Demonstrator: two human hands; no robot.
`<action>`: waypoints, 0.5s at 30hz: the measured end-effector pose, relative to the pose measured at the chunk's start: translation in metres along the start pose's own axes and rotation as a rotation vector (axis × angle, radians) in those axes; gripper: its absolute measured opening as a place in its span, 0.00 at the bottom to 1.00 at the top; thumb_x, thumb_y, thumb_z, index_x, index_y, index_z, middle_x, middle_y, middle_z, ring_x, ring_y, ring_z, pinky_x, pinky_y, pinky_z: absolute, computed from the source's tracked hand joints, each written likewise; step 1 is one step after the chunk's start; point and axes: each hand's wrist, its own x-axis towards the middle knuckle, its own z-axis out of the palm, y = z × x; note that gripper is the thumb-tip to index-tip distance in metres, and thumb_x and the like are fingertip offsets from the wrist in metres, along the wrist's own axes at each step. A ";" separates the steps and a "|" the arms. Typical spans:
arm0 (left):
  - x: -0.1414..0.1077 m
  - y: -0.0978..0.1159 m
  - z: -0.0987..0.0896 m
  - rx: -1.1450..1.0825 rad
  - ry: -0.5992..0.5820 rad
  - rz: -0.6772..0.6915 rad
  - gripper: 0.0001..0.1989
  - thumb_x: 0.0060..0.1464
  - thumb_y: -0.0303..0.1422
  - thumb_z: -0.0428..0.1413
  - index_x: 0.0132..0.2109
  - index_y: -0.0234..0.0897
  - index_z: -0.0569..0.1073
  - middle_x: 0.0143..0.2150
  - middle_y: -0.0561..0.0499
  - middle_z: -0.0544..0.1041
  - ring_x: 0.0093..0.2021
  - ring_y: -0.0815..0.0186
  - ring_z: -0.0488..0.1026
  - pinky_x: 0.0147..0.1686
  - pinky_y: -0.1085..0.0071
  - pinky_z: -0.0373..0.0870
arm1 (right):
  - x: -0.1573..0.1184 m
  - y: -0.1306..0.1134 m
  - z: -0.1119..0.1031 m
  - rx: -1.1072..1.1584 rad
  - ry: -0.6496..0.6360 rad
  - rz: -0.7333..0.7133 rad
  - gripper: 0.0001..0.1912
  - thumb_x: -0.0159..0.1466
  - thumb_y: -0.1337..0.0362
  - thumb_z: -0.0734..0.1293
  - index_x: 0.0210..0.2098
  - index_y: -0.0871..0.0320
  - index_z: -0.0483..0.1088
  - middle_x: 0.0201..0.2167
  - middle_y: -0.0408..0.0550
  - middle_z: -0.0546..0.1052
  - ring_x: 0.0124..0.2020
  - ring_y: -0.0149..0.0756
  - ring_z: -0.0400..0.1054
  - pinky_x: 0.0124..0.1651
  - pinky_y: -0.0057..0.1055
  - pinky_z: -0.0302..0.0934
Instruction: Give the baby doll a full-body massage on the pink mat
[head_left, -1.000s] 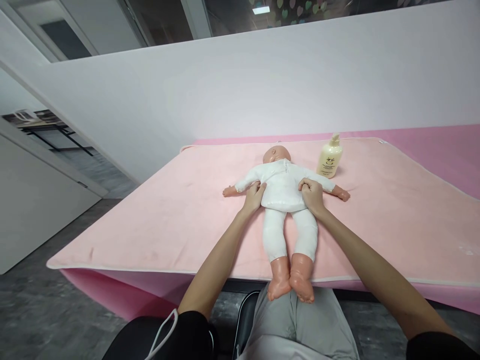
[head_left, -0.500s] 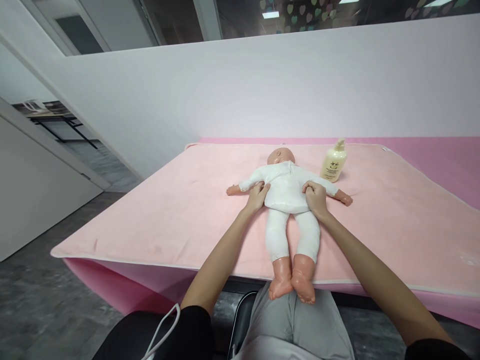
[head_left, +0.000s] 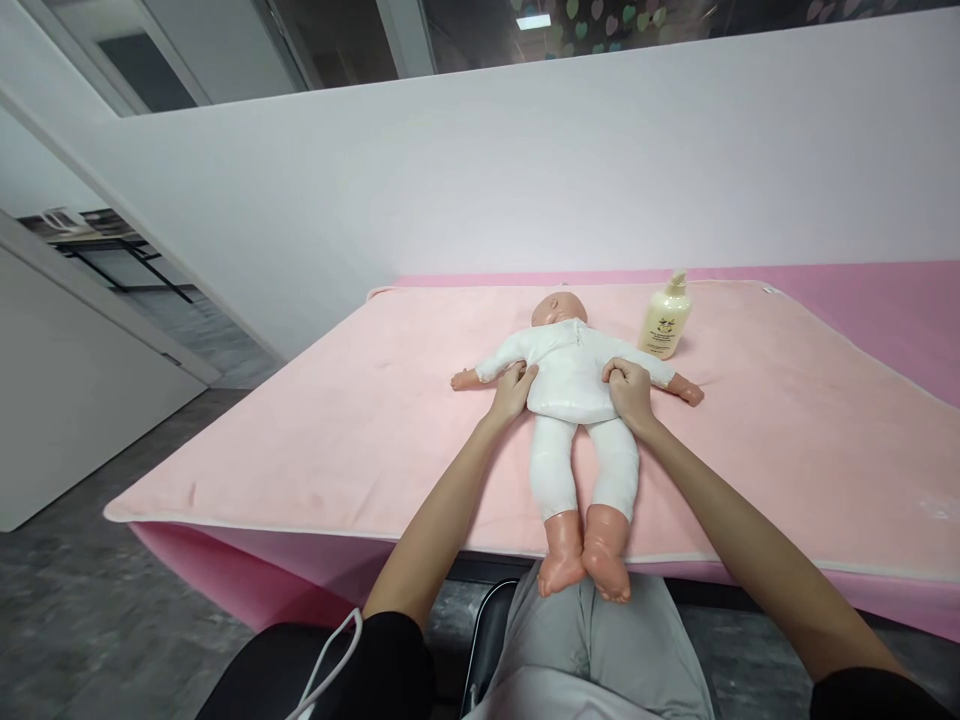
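A baby doll [head_left: 574,365] in a white top and white leggings lies on its back on a pink blanket [head_left: 360,420]. Its head points to the wall, its arms are spread, and its bare feet reach past the table's near edge. My left hand [head_left: 514,390] is closed at the left side of the doll's top, by the waist. On the opposite side my right hand [head_left: 630,388] has its fingers curled into the top's edge. Both hands grip the white cloth, though the exact pinch is partly hidden by the fingers.
A pale yellow pump bottle [head_left: 664,318] stands on the blanket beyond the doll's arm at the right. Behind the table rises a white wall [head_left: 480,180]. A white door [head_left: 82,370] is at the far left. A white cable [head_left: 330,665] hangs near my left sleeve.
The view has shifted slightly. Both hands keep their places at the sides of the doll's top, and the doll and bottle look unmoved.
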 end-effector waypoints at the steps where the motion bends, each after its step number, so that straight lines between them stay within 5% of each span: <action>1: 0.000 0.000 0.000 0.004 0.000 0.000 0.14 0.57 0.40 0.47 0.35 0.35 0.70 0.41 0.45 0.75 0.44 0.60 0.70 0.46 0.66 0.64 | 0.000 0.000 0.000 0.000 -0.003 0.001 0.08 0.45 0.66 0.52 0.15 0.56 0.60 0.16 0.44 0.66 0.23 0.33 0.57 0.30 0.30 0.48; 15: -0.001 0.003 -0.001 0.018 0.027 -0.006 0.13 0.57 0.40 0.47 0.32 0.37 0.68 0.37 0.48 0.75 0.42 0.61 0.69 0.45 0.68 0.63 | 0.000 0.002 0.000 -0.025 0.006 -0.022 0.09 0.45 0.66 0.52 0.15 0.56 0.61 0.16 0.44 0.66 0.22 0.33 0.58 0.28 0.30 0.48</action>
